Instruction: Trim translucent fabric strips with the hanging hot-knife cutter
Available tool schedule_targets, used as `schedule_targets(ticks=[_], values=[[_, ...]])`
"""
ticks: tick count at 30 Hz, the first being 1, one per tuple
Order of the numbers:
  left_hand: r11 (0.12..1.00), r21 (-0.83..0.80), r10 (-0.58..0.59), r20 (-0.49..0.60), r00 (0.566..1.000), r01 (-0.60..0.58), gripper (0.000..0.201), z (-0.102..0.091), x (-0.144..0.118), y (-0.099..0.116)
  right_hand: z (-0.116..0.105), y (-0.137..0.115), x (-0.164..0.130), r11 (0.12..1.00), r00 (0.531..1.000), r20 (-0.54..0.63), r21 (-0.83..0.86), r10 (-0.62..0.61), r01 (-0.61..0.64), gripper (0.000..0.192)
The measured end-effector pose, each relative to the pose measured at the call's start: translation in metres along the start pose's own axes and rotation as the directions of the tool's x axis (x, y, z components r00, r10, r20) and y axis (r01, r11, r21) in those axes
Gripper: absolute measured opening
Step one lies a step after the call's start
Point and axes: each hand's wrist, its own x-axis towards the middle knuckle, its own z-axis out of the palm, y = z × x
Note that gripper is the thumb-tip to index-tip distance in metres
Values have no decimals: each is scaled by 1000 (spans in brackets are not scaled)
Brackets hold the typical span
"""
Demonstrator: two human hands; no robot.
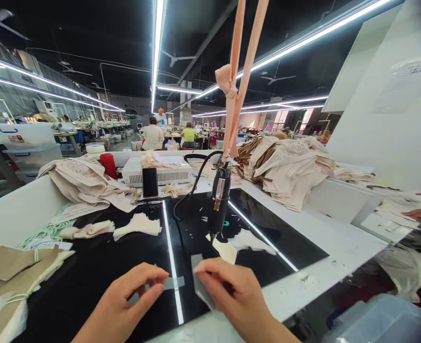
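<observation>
Left hand [134, 297] pinching grey strip [173, 283] low on glossy black table [99, 267], right hand [232, 290] fingers closed on grey card [198, 281], hanging black tool [219, 200] just above, cloth piles around.

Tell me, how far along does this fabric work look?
Done, apparently: a tall stack of folded beige pieces sits at the back right. In hand: left hand and right hand hold small grey strips. Left: loose beige pieces lie nearby.
</observation>
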Motion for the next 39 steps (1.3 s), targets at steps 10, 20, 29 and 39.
schedule_targets(ticks=[10, 20, 29, 39], values=[[698, -648, -243, 183, 952, 303, 47, 15, -18, 27, 57, -3, 1, 987, 964, 259, 158, -64, 23, 28], [714, -634, -359, 31, 933, 296, 53, 0, -15, 20, 47, -5, 0, 775, 808, 439, 314, 393, -548, 57], [670, -666, -451, -15, 892, 328, 58, -2, -15, 6, 38, 18, -5, 671, 734, 453, 328, 506, -665, 58], [617, -662, -524, 57, 850, 425, 58, -2, -17, 2, 38, 16, -8, 424, 605, 531, 432, 594, -796, 63]])
